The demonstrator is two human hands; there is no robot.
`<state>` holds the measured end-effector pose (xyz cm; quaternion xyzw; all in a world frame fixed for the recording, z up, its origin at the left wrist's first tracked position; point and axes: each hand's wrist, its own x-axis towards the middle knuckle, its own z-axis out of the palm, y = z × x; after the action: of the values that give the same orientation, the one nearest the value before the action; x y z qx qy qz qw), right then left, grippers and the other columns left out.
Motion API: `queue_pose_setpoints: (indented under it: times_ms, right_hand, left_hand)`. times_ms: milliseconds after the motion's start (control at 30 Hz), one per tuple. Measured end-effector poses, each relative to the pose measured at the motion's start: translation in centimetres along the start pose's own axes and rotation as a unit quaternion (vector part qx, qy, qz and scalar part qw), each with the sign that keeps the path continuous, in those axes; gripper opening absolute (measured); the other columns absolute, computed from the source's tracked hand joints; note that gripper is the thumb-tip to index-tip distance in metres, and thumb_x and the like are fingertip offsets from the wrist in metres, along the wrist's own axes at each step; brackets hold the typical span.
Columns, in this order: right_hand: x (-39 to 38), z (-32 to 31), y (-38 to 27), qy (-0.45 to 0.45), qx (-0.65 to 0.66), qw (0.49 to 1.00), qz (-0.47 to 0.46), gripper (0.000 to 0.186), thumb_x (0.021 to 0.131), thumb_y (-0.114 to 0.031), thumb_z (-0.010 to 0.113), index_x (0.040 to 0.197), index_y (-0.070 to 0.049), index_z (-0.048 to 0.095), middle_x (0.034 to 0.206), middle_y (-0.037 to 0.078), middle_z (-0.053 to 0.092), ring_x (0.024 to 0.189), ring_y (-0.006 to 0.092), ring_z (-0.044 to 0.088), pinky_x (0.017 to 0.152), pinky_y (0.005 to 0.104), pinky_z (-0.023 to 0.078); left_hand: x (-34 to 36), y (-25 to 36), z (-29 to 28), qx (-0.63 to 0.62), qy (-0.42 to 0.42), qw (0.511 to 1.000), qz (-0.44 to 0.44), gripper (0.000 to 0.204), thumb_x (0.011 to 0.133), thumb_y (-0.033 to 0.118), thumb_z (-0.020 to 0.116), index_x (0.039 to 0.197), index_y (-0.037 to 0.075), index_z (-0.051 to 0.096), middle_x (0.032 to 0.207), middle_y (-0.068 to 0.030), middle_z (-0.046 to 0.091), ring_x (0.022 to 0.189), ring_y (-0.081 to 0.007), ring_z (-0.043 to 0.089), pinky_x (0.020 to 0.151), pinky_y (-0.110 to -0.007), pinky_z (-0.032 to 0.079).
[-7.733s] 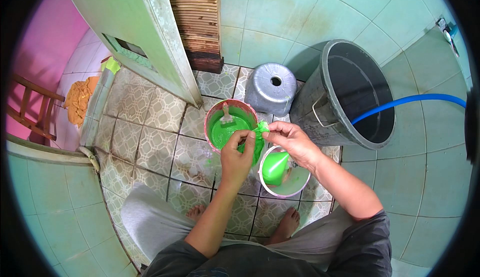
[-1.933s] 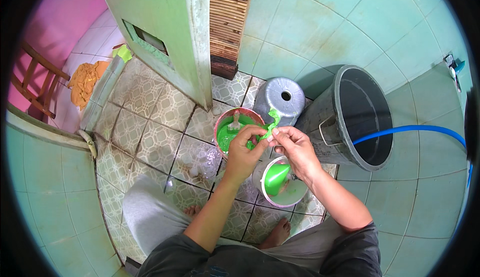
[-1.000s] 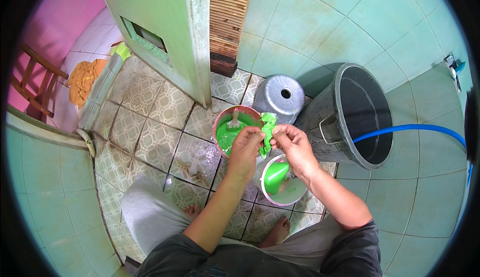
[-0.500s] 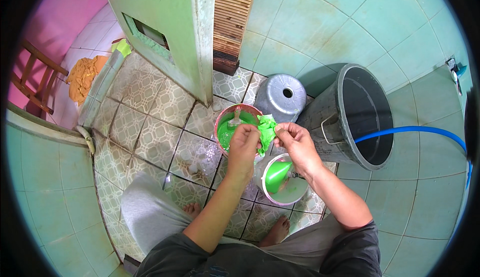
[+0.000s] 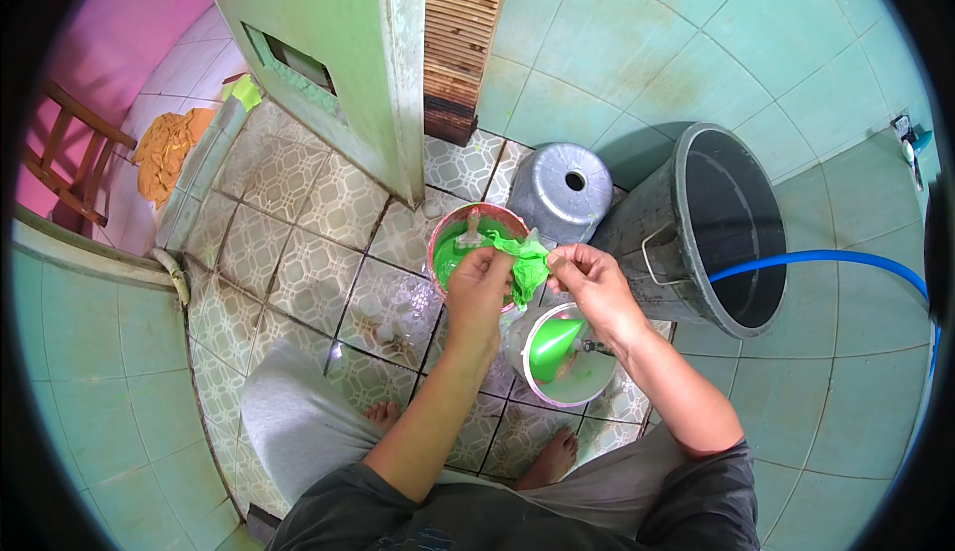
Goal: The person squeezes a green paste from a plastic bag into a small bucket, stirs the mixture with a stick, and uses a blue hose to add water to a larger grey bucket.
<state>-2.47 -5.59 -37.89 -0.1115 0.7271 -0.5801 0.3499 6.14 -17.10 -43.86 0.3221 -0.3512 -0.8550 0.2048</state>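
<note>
Over two small buckets, a crumpled, thin green plastic bag (image 5: 530, 263) with a see-through corner is stretched between my hands. My left hand (image 5: 479, 287) pinches its left side, and my right hand (image 5: 595, 285) grips the other side between thumb and fingers. Just beyond my left hand stands a red-rimmed bucket (image 5: 435, 255) with bright green liquid. A paintbrush (image 5: 469, 238) leans inside it. Below my right hand is a white bucket (image 5: 589, 398) holding a smooth green pouch-like piece (image 5: 553, 350) in cloudy liquid.
A silver pot-like vessel (image 5: 555, 195) sits upside down behind the buckets. To its right, a large grey bin (image 5: 637, 238) takes a blue hose (image 5: 846, 258). A green door (image 5: 328, 4) stands ajar. Wet suds (image 5: 406, 304) lie on the tiles; an orange cloth (image 5: 171, 158) is at far left.
The green plastic bag has been spread wider and reaches further left over the red-rimmed bucket. My hands have shifted only slightly and keep their hold.
</note>
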Motion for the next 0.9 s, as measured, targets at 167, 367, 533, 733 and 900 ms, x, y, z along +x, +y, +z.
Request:
queue_pose_setpoints:
  times_ms: [167,367,533,733,900]
  right_hand:
    - [-0.1,0.0,0.2,-0.006,-0.013,1.0,0.001,0.017,0.094,-0.02,0.061,0.098,-0.004,0.064,0.077,-0.002,0.06,0.07,0.0049,0.053,0.058,0.022,0.046]
    - [-0.5,0.5,-0.7,-0.01,-0.012,0.999,0.03,0.016,0.094,-0.017,0.061,0.1,-0.003,0.064,0.081,0.0,0.063,0.073,0.0058,0.055,0.063,0.0223,0.046]
    - [0.2,0.3,0.6,-0.008,-0.01,1.0,-0.003,0.016,0.093,-0.015,0.062,0.1,-0.001,0.063,0.085,0.002,0.065,0.077,0.0069,0.057,0.072,0.0218,0.046]
    - [0.2,-1.5,1.4,0.101,-0.041,0.988,-0.108,0.02,0.093,-0.018,0.063,0.102,-0.002,0.059,0.083,-0.001,0.06,0.076,0.0067,0.055,0.071,0.022,0.044]
    - [-2.5,-4.5,-3.4,0.17,-0.13,0.94,-0.266,0.021,0.1,-0.024,0.053,0.1,-0.003,0.055,0.079,0.002,0.059,0.074,0.0098,0.055,0.066,0.0272,0.045]
  left_hand:
    - [0.5,0.1,-0.2,-0.003,0.035,0.999,-0.005,0.009,0.087,0.012,0.066,0.089,0.004,0.063,0.075,0.0018,0.058,0.065,-0.0062,0.051,0.061,-0.021,0.04]
    - [0.4,0.9,-0.2,-0.001,0.029,1.0,0.0,0.011,0.088,0.012,0.066,0.09,0.002,0.062,0.075,0.0009,0.059,0.063,-0.0055,0.051,0.057,-0.02,0.038]
    - [0.2,1.3,-0.5,0.04,-0.004,0.999,0.003,0.009,0.088,0.011,0.065,0.09,0.002,0.062,0.077,-0.0008,0.06,0.064,-0.0087,0.051,0.057,-0.023,0.039]
    - [0.1,0.8,0.4,0.092,-0.017,0.994,0.05,0.012,0.088,0.012,0.066,0.092,0.001,0.062,0.079,-0.0004,0.062,0.067,-0.0044,0.054,0.058,-0.021,0.042]
    - [0.7,1.5,-0.6,0.149,-0.018,0.985,0.086,0.01,0.088,0.011,0.066,0.089,0.001,0.063,0.079,-0.0003,0.061,0.068,-0.0047,0.054,0.06,-0.022,0.042]
